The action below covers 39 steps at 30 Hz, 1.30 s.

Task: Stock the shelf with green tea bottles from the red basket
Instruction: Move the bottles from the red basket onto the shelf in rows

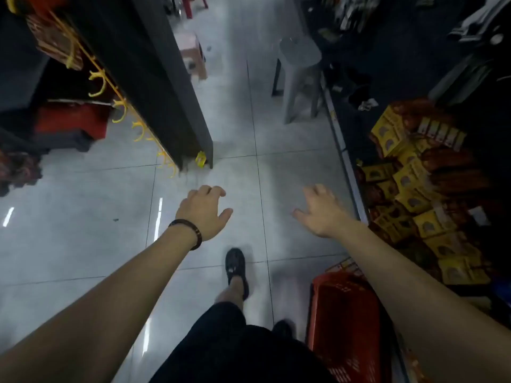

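Note:
The red basket (pixel 345 322) stands on the floor at the lower right, partly hidden under my right forearm; I cannot see what is inside it. No green tea bottles show. My left hand (pixel 204 211), with a dark bracelet on the wrist, is stretched out over the floor tiles, fingers apart and holding nothing. My right hand (pixel 320 211) is also held out over the tiles, fingers spread and empty, above and beyond the basket. The shelf (pixel 351 167) runs along the right side, its edge close to my right hand.
Yellow and brown snack packets (pixel 414 189) fill the right shelf. A dark shelf unit (pixel 166 87) with yellow hooks stands left of the aisle. A grey stool (pixel 300 67) and a pink stool (pixel 192 56) stand farther down. My foot (pixel 235 268) steps on grey tiles.

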{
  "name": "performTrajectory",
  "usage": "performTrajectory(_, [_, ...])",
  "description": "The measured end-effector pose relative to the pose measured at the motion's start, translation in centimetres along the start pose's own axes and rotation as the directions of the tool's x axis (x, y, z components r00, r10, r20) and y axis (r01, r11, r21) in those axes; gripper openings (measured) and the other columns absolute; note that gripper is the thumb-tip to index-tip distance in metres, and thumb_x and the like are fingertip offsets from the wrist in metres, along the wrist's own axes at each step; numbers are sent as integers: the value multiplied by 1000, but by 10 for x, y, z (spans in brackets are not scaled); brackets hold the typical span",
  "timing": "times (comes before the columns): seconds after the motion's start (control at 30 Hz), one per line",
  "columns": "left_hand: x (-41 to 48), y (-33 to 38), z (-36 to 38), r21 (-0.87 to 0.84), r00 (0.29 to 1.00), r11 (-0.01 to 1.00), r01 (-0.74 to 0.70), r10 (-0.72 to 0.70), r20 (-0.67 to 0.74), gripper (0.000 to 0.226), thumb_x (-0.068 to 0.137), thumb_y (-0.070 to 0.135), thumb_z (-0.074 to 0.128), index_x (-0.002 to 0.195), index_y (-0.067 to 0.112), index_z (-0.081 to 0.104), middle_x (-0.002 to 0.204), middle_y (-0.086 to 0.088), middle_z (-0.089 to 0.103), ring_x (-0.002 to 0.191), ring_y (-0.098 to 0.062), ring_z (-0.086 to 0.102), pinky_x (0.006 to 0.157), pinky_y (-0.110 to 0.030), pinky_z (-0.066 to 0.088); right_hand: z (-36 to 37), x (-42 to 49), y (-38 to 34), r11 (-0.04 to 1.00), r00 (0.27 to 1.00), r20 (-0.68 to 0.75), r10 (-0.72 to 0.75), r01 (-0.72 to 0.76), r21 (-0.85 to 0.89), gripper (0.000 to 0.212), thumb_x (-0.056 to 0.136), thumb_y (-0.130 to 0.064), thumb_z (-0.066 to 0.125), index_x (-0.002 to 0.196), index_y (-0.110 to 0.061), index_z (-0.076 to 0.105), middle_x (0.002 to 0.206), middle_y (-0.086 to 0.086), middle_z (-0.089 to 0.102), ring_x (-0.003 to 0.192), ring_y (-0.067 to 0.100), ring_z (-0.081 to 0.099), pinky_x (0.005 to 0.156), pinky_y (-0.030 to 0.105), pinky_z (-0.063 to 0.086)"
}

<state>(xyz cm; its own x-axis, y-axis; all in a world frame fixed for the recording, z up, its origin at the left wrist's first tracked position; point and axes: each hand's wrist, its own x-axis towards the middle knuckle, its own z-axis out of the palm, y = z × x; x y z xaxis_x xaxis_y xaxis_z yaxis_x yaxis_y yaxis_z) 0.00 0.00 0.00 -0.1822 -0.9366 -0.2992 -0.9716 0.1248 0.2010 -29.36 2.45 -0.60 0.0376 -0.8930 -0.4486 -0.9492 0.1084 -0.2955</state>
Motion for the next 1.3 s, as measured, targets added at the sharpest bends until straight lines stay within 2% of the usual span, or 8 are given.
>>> performTrajectory(0.2, [127,-20,-22,-232,998,973,18,-3,64,51,98,52,59,141,26,53,147,-4,54,121,-31,59,105,-49,52,-43,100,-9,999,998,62,11,-14,36,79,102,-57,51,166,-19,24,167,15,24,154,36,24,124,49,27])
performTrajectory(0.37, [235,-27,-62,-213,996,977,-13,31,80,53,98,51,59,143,26,51,148,-5,54,129,-30,56,105,-48,53,-97,178,-15,995,993,66,94,-95,12,78,101,-57,53,165,-21,26,165,13,27,152,36,27,123,53,30])
performTrajectory(0.47, [303,-24,-93,-200,997,979,-30,44,67,58,99,50,59,147,22,47,151,-7,53,132,-32,55,106,-47,52,-132,234,-18,994,993,35,112,-113,8,75,101,-57,51,163,-22,27,164,14,27,151,37,29,123,51,30])
performTrajectory(0.6, [383,-14,-123,-164,995,986,-34,48,82,61,98,52,59,148,21,45,151,-8,52,131,-34,56,106,-49,52,-170,306,-18,993,991,75,113,-115,18,72,101,-56,52,159,-18,31,160,16,30,148,38,31,122,52,31])
performTrajectory(0.77, [497,4,-143,-249,992,968,4,28,127,63,99,48,61,151,18,43,153,-8,49,136,-31,53,111,-48,48,-231,414,-4,996,995,79,55,-61,70,80,99,-57,58,163,-21,27,164,14,29,151,37,30,123,52,31])
performTrajectory(0.9, [576,12,-165,-273,988,955,116,-83,127,66,97,47,65,151,17,44,151,-9,51,135,-30,55,112,-47,48,-282,502,9,997,994,105,8,-16,69,80,98,-59,57,163,-23,27,167,14,27,153,37,29,124,54,30])
performTrajectory(1.03, [643,7,-192,-299,973,931,211,-171,153,63,96,45,67,148,16,47,149,-11,53,132,-29,57,112,-45,48,-332,588,4,997,981,180,-74,68,38,81,97,-59,59,163,-24,26,168,13,26,153,36,29,123,55,31])
performTrajectory(1.3, [779,-32,-249,-354,961,894,275,-260,90,54,97,47,64,142,19,53,145,-8,56,132,-25,56,111,-40,47,-416,766,-38,976,954,249,-165,194,-97,84,98,-64,54,163,-16,27,165,18,30,149,41,32,121,57,33])
